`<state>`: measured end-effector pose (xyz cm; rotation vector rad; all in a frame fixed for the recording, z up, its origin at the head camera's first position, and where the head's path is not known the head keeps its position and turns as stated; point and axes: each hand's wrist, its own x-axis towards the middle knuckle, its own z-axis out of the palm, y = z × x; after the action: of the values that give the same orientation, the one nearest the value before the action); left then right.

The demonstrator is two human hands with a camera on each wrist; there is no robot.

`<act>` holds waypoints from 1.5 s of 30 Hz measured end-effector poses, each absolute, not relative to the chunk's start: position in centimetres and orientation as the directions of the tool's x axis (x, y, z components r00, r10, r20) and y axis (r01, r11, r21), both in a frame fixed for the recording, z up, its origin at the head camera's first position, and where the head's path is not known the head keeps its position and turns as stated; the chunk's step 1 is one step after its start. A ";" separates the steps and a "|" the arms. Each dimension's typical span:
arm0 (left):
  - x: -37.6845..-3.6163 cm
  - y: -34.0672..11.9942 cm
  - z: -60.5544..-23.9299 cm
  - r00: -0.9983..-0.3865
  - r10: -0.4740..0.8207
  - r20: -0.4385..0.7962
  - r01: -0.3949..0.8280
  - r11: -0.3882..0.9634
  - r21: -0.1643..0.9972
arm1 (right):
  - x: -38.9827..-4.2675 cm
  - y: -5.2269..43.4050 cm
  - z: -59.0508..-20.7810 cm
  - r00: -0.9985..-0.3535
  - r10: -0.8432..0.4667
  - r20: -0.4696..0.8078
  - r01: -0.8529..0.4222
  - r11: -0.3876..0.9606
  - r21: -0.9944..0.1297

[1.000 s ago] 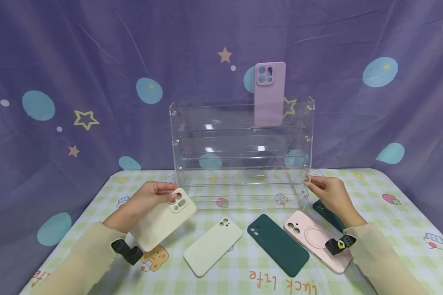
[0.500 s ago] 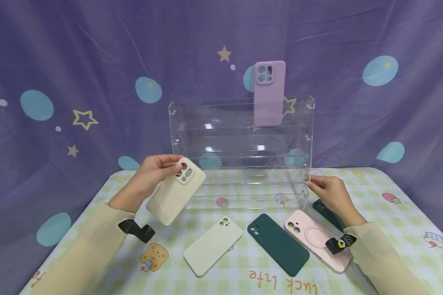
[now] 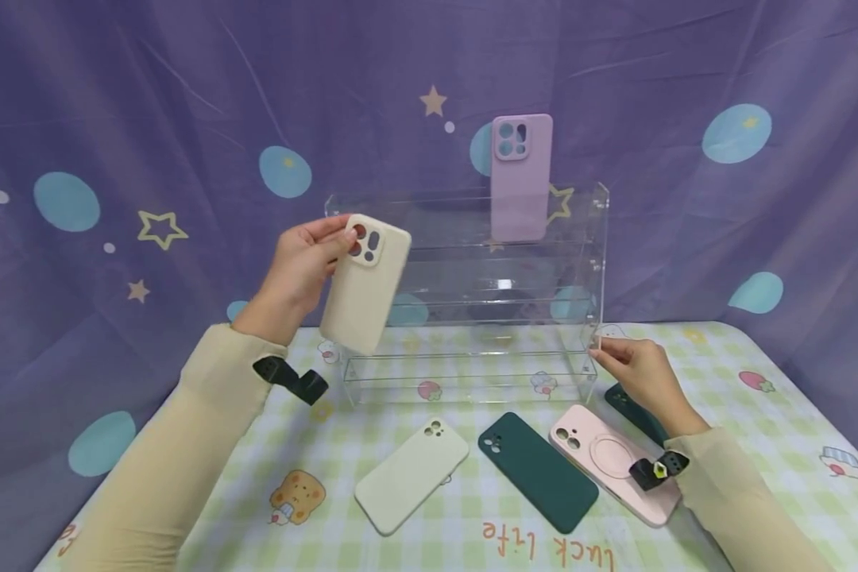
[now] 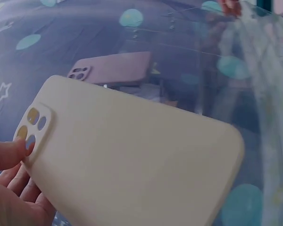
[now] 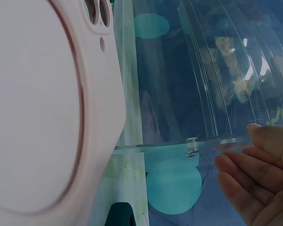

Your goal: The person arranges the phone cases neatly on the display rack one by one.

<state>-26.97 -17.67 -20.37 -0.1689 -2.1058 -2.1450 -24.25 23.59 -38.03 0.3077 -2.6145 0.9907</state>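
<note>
My left hand grips a cream phone case by its camera end, holding it nearly upright in the air before the left end of a clear acrylic tiered rack. In the left wrist view the cream case fills the frame, with my fingers at its camera cutout. My right hand pinches the front edge of the rack's right side wall. The right wrist view shows those fingers at the acrylic edge. A purple case stands on the rack's top tier.
On the checked tablecloth in front of the rack lie a pale green case, a dark green case and a pink case with a ring. Another dark case lies partly under my right wrist. A purple curtain hangs behind.
My left hand has lifted the cream case from just above the table up to the rack's upper left, turning it more upright. The right hand has stayed at the rack's edge.
</note>
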 end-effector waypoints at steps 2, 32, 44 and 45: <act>-27.6 -17.3 -19.7 -0.979 -0.048 0.199 0.202 -0.079 0.976 | -24.3 23.6 -38.0 -0.924 -0.082 0.374 -0.308 0.738 -0.601; -34.5 -15.0 -11.8 -0.816 -0.550 0.180 0.545 -0.627 0.557 | -24.4 23.7 -38.2 -0.922 -0.084 0.378 -0.312 0.739 -0.597; -36.1 -15.1 -11.5 -0.767 -0.636 0.082 0.609 -0.683 0.404 | -24.2 23.6 -38.0 -0.923 -0.087 0.375 -0.313 0.736 -0.600; -36.2 -15.1 -11.5 -0.769 -0.635 0.076 0.608 -0.691 0.391 | -24.2 23.6 -38.0 -0.923 -0.085 0.376 -0.312 0.737 -0.599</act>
<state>-36.17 -15.10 -11.48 0.0850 -0.5227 -2.3936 -24.19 23.61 -37.99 0.3083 -2.6152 0.9860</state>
